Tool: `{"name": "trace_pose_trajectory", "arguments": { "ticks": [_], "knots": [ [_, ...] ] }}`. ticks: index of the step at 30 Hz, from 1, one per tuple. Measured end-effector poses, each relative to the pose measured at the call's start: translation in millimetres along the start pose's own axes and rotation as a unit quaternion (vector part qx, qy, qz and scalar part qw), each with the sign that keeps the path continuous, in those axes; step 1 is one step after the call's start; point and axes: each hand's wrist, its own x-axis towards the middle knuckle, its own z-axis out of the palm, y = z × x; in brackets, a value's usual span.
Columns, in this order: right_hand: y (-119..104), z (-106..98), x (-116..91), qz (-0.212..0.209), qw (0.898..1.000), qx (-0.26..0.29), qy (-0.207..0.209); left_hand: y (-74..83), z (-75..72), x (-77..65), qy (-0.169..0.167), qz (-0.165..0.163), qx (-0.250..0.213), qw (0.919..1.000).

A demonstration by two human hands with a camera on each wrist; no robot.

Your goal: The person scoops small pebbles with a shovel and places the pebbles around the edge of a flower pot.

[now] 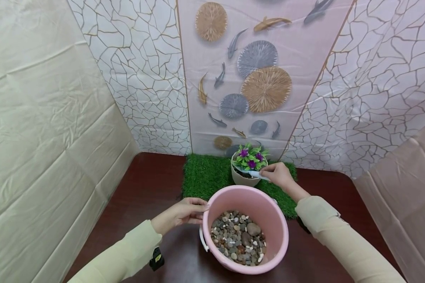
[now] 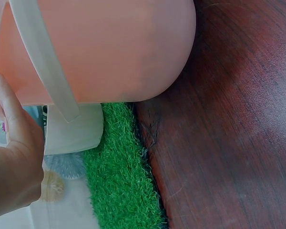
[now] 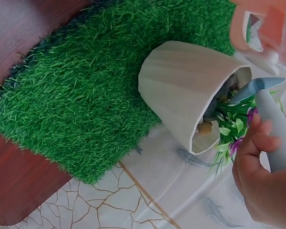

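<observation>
A pink bucket (image 1: 279, 220) with pebbles (image 1: 239, 236) across its bottom stands at the front. My left hand (image 1: 185, 212) holds its left rim, fingers at the edge and thumb against the outer wall (image 2: 109, 52). Farther back is a cream pot (image 1: 244, 181) with green leaves and purple flowers (image 1: 251, 155). My right hand (image 1: 278, 175) grips the pale handle of a small trowel (image 3: 276, 129). The trowel's blue-grey blade overlaps the pot's mouth, close by the leaves. Dark stones (image 3: 224, 90) show inside the pot in the right wrist view.
Artificial grass (image 1: 205, 177) lies under the pot on a dark red-brown table (image 1: 152, 177). The bucket's white handle (image 2: 43, 57) hangs down its side. A patterned cloth wall (image 1: 148, 78) rises behind, with beige cloth (image 1: 56, 129) along the left.
</observation>
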Motion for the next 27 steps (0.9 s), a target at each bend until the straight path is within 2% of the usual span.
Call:
{"name": "trace_pose_trajectory", "arguments": {
  "ticks": [11, 20, 27],
  "knots": [
    [-4.9, -4.5, -6.4, 0.014, 0.998, 0.043, -0.035, -0.5, -0.4, 0.3, -0.004, 0.003, 0.000, 1.0000],
    [-3.9, -10.1, -12.0, 0.026, 0.997, 0.043, -0.051, -0.8, 0.1, 0.3, -0.004, 0.005, -0.002, 1.0000],
    [-0.7, -13.8, -16.7, 0.020, 0.997, 0.040, -0.066, -1.2, 0.5, -0.4, -0.008, 0.005, -0.005, 0.9999]
  ]
}}
